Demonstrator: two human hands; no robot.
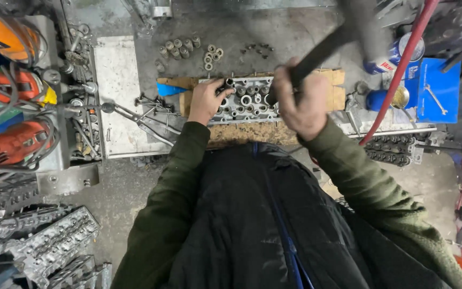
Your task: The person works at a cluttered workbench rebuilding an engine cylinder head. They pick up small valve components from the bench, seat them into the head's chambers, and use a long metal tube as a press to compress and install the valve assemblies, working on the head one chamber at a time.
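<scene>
Right hand (pixel 301 101) grips a seemingly raised hammer (pixel 343 37).

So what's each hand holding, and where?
Right hand grips a hammer low on its handle. Left hand holds a small dark cylinder against the cylinder head.

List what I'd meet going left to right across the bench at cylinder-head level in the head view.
Orange power tools → white metal plate → loose valves → left hand → cylinder head → right hand gripping the hammer → red hose → blue box.
</scene>
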